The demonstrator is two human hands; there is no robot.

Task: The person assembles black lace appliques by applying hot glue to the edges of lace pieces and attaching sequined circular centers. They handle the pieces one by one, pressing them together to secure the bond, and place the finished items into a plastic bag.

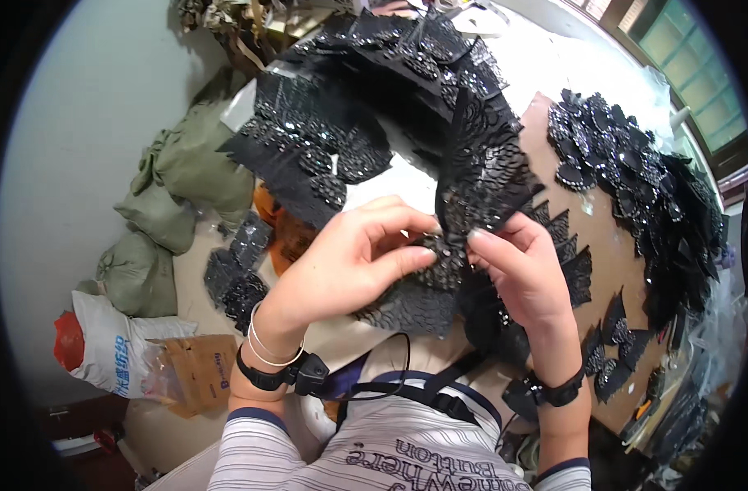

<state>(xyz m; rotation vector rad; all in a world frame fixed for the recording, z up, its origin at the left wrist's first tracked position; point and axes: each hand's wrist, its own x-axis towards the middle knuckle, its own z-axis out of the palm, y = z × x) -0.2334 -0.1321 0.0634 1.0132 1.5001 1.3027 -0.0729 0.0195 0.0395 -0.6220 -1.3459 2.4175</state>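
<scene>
A large ring of black sequined fabric (484, 164), with lacy textured panels and beaded edges, lies in front of me. My left hand (341, 262) pinches a beaded part at its near side between thumb and fingertips. Just to the right, my right hand (528, 274) grips the same fabric with thumb and fingers, close to the left fingertips. Between the hands a panel stands up from the work, and other dark pieces (415, 307) hang below them toward my lap. Anything small inside the fingertips is hidden.
A heap of black beaded appliqués (607, 147) covers the right of the table. Smaller black pieces lie near right (615, 348) and at left (239, 266). Green sacks (202, 164), a white sack (104, 344) and a cardboard piece (198, 372) line the left wall.
</scene>
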